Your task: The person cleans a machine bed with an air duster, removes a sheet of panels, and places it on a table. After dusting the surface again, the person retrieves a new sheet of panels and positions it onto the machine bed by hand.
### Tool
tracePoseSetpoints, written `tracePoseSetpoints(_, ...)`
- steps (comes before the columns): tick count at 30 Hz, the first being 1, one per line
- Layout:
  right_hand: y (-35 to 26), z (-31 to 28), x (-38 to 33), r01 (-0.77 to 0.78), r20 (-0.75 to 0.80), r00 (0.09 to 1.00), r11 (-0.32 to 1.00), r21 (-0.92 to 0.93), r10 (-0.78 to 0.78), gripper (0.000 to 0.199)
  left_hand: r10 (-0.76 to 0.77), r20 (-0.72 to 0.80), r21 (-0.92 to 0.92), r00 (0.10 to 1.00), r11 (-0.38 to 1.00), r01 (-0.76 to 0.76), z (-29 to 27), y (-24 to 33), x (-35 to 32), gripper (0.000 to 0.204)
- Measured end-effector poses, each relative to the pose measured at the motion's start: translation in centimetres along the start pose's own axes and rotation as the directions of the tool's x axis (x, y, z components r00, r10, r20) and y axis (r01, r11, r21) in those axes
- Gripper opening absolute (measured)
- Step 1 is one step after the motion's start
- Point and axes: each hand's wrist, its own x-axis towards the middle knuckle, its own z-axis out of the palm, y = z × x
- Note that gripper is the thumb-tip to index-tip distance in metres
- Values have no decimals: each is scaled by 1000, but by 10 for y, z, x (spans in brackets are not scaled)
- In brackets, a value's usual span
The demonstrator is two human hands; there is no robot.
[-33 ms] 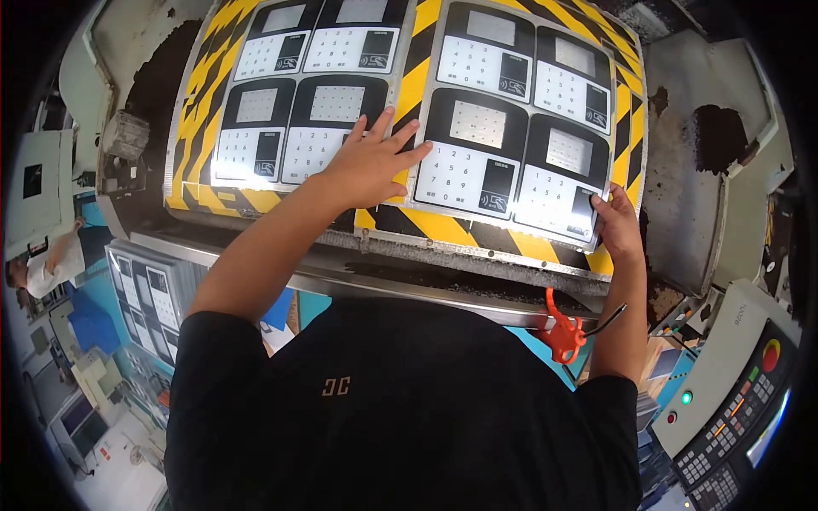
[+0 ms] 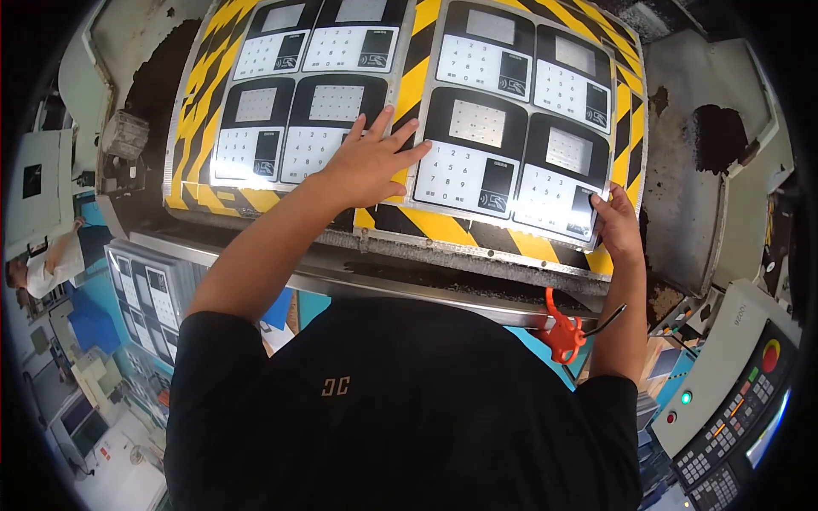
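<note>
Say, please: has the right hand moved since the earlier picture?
No: against the striped board, the right hand shows no visible shift, staying at the right edge of the printed keypad sheet.

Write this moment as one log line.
left hand: spread over left sheet edge; right hand: touching right sheet edge; striped bed: around sheets

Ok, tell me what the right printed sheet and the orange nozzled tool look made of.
Right printed sheet: glossy, perhaps plastic or coated metal; it throws back glare. Orange nozzled tool: probably smooth moulded plastic, from its even colour and rounded shape.
</note>
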Motion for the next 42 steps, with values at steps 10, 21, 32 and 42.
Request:
tracePoseSetpoints(10, -1, 11, -4, 23, -79, 997, 999, 23, -22, 27, -18, 16, 10, 1000, 1000, 18, -1, 2, -1, 73)
tracePoseSetpoints(21, -6, 17, -6, -5, -43, 999, 998, 59, 7, 31, -41, 17, 59, 999, 997, 40, 0, 4, -2, 79)
tracePoseSetpoints(32, 1, 4, 1, -6, -54, 999, 1000, -13, 5, 29, -65, -17, 4, 998, 998, 65, -4, 14, -2, 89)
tracePoseSetpoints(42, -5, 11, -5, -17, -62, 998, 999, -42, 15, 28, -66, 24, -4, 998, 998, 66, -6, 9, 3, 100)
